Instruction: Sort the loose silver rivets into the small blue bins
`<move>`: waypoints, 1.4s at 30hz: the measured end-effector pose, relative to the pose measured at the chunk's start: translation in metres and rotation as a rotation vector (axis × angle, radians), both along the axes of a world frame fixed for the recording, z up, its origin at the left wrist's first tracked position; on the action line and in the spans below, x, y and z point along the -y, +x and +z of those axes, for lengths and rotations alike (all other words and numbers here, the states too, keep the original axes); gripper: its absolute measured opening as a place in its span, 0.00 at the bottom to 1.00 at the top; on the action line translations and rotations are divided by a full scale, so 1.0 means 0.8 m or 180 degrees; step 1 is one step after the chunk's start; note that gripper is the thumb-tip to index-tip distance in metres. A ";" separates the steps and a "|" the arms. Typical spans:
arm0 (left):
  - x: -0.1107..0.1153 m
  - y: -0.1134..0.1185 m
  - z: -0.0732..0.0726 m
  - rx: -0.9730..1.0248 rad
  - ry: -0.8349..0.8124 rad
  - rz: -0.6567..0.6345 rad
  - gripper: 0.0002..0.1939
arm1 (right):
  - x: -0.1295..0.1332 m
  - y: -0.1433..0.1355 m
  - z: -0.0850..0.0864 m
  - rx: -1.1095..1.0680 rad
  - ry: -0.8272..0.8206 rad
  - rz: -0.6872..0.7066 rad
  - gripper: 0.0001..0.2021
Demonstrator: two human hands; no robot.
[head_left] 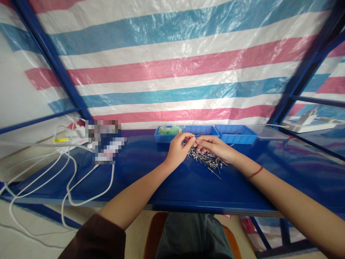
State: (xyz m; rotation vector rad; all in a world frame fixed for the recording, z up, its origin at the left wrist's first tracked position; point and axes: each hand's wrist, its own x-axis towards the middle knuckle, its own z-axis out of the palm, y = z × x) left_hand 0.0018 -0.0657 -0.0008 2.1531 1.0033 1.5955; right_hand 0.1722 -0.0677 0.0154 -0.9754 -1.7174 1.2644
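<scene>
My left hand (179, 146) and my right hand (215, 146) meet at the fingertips, just above a loose pile of metal blind rivets (208, 160). Thumb and fingers are pinched together on both hands. Whatever sits between the fingertips is too small and covered to make out. The rivets are thin, silvery and pin-like, lying in all directions on the blue tabletop (151, 180). One rivet (215, 173) lies apart at the near side of the heap. Part of the pile is hidden behind my hands.
Behind the pile stand three blue bins: a left bin (164, 138) holding a green bag (170, 130), a middle bin (202, 127) and a right bin (237, 138), with small metal pieces. A clear lid (272, 133) lies right. White cables (71, 180) trail over the left side.
</scene>
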 end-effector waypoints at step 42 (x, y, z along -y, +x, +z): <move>0.011 0.000 -0.009 -0.2457 0.0384 -0.0842 0.14 | -0.058 0.124 0.004 0.2160 0.1987 -0.3026 0.14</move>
